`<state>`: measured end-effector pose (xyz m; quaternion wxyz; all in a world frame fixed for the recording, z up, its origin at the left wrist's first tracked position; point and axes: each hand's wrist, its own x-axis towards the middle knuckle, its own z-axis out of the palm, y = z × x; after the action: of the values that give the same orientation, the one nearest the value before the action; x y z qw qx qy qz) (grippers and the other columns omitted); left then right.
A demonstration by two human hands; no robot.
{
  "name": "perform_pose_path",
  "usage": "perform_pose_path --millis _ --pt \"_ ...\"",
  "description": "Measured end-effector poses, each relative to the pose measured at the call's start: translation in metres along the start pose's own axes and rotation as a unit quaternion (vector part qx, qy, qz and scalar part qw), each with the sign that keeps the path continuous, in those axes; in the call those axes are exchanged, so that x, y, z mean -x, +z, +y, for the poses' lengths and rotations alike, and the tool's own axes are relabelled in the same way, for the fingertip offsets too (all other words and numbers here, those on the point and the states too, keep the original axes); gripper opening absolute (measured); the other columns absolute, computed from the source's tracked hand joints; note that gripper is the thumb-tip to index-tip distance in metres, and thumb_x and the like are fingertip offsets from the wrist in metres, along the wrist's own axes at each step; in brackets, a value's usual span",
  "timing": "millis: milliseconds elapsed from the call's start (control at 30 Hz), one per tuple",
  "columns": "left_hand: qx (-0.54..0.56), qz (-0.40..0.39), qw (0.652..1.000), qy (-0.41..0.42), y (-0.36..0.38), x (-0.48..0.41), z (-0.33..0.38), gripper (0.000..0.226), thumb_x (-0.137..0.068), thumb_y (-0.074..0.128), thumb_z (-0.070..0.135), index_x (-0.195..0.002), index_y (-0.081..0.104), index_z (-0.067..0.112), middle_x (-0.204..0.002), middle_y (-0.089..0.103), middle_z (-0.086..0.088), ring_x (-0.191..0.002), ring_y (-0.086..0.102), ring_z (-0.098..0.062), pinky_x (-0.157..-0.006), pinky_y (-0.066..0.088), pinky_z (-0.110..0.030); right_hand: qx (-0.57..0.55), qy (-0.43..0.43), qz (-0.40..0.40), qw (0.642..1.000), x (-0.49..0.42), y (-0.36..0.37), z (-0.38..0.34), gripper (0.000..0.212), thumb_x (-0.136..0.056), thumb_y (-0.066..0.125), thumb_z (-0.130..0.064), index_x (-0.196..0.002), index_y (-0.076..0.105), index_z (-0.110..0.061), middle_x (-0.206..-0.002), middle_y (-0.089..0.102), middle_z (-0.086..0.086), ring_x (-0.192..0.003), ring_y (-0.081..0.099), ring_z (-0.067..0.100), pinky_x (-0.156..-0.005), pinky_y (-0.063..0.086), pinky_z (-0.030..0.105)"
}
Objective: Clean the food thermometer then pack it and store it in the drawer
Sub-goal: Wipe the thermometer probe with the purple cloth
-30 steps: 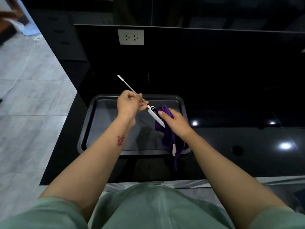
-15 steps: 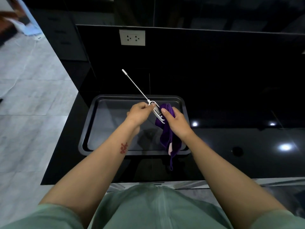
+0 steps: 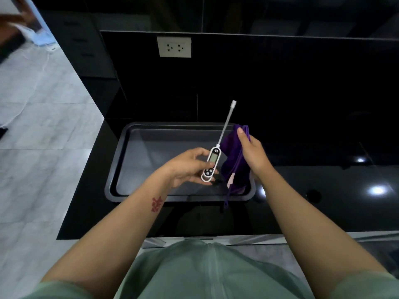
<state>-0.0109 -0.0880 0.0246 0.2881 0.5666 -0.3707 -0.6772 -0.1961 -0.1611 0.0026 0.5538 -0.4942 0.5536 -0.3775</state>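
Note:
A white food thermometer (image 3: 212, 161) with a small display and dark buttons is held by its body in my left hand (image 3: 190, 167). Its long thin probe points up and away, a white cap on the tip. My right hand (image 3: 251, 151) grips a purple drawstring pouch (image 3: 234, 162) just to the right of the thermometer. The pouch hangs down, its cords dangling past the tray's front rim. Both hands hover over the right part of a dark tray (image 3: 121, 156).
The tray sits on a glossy black counter (image 3: 323, 201) that reflects ceiling lights. A white double socket (image 3: 174, 47) is on the black back wall. Grey tiled floor (image 3: 38, 147) lies to the left. A small dark round spot (image 3: 313, 194) marks the counter at right.
My left hand slid from the probe down to the thermometer's body. The thermometer turned, its display facing me and its probe pointing up. My right hand let go of the thermometer and keeps only the pouch.

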Motion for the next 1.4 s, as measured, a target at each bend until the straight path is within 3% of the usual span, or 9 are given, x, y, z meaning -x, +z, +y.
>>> perform_pose_path --millis 67,267,467,633,800,900,1033,1200,1400 --pt "-0.028 -0.009 1.0 0.009 0.004 -0.002 -0.001 0.015 -0.095 0.06 0.01 -0.109 0.06 0.013 -0.091 0.073 -0.014 -0.076 0.071 -0.024 -0.079 0.061 -0.043 -0.009 -0.011 -0.001 1.0 -0.002 0.001 -0.004 0.032 -0.094 0.055 -0.049 -0.091 0.069 -0.02 -0.093 0.074 0.005 -0.091 0.07 0.019 -0.087 0.053 0.03" --pt "-0.069 0.002 0.997 0.027 0.01 -0.005 -0.003 0.013 -0.094 0.061 0.01 -0.107 0.063 0.009 -0.093 0.074 -0.017 -0.078 0.073 -0.027 -0.07 0.061 -0.038 -0.032 -0.01 -0.025 0.999 -0.001 0.012 -0.001 0.012 -0.093 0.063 -0.03 -0.09 0.066 -0.019 -0.081 0.071 0.002 -0.07 0.069 0.011 -0.066 0.054 0.021" --pt "-0.067 0.001 0.997 0.024 0.013 -0.005 -0.007 0.013 -0.093 0.063 0.013 -0.106 0.064 0.009 -0.093 0.075 -0.017 -0.079 0.074 -0.027 -0.074 0.061 -0.039 -0.041 0.006 0.009 0.999 -0.011 0.003 -0.006 0.01 -0.092 0.064 -0.025 -0.092 0.067 -0.016 -0.084 0.071 0.006 -0.075 0.068 0.019 -0.075 0.056 0.033" --pt "-0.074 0.013 0.997 0.033 0.008 -0.007 0.006 0.016 -0.092 0.064 0.011 -0.107 0.064 0.004 -0.085 0.074 -0.014 -0.071 0.072 -0.021 -0.069 0.061 -0.036 -0.062 -0.004 0.021 0.998 -0.019 0.009 -0.012 0.008 -0.092 0.065 -0.025 -0.093 0.066 -0.017 -0.082 0.071 0.004 -0.068 0.068 0.012 -0.065 0.055 0.024" --pt "-0.069 0.037 0.997 0.025 0.003 -0.008 0.01 0.02 -0.094 0.063 0.011 -0.11 0.062 0.001 -0.093 0.073 -0.021 -0.071 0.072 -0.024 -0.069 0.062 -0.036 -0.016 0.016 -0.036 0.999 -0.011 0.024 0.002 0.008 -0.091 0.065 -0.027 -0.088 0.067 -0.02 -0.082 0.071 0.003 -0.075 0.068 0.019 -0.074 0.055 0.032" --pt "-0.076 0.026 0.997 0.02 -0.002 -0.005 0.007 0.016 -0.093 0.063 0.013 -0.106 0.064 0.004 -0.09 0.074 -0.018 -0.07 0.072 -0.021 -0.067 0.061 -0.033 -0.017 -0.001 -0.004 1.0 -0.016 0.017 -0.005 0.007 -0.092 0.065 -0.026 -0.086 0.067 -0.021 -0.079 0.07 0.001 -0.072 0.066 0.016 -0.07 0.055 0.029" --pt "-0.072 0.013 0.997 0.022 0.0 -0.003 0.007 0.009 -0.093 0.063 0.012 -0.1 0.065 0.007 -0.085 0.074 -0.015 -0.068 0.072 -0.02 -0.065 0.061 -0.032 -0.035 -0.013 0.03 0.999 -0.022 0.012 -0.012 0.005 -0.093 0.063 -0.025 -0.09 0.065 -0.021 -0.083 0.069 0.003 -0.076 0.066 0.018 -0.079 0.054 0.035" --pt "-0.055 0.047 0.997 0.021 0.002 -0.005 0.011 0.018 -0.094 0.062 0.012 -0.107 0.062 0.001 -0.087 0.072 -0.016 -0.065 0.071 -0.018 -0.064 0.061 -0.03 0.036 0.0 -0.059 0.998 -0.012 0.027 0.001 0.01 -0.091 0.064 -0.033 -0.093 0.067 -0.023 -0.09 0.072 0.005 -0.087 0.069 0.025 -0.089 0.054 0.043" --pt "-0.088 0.001 0.996 0.01 -0.002 0.002 0.005 0.013 -0.093 0.063 0.014 -0.102 0.065 0.006 -0.088 0.074 -0.016 -0.07 0.073 -0.021 -0.065 0.061 -0.03 0.016 -0.02 0.023 0.999 -0.023 0.01 -0.01 0.01 -0.094 0.061 -0.031 -0.088 0.065 -0.024 -0.088 0.069 0.004 -0.086 0.066 0.024 -0.087 0.053 0.042"
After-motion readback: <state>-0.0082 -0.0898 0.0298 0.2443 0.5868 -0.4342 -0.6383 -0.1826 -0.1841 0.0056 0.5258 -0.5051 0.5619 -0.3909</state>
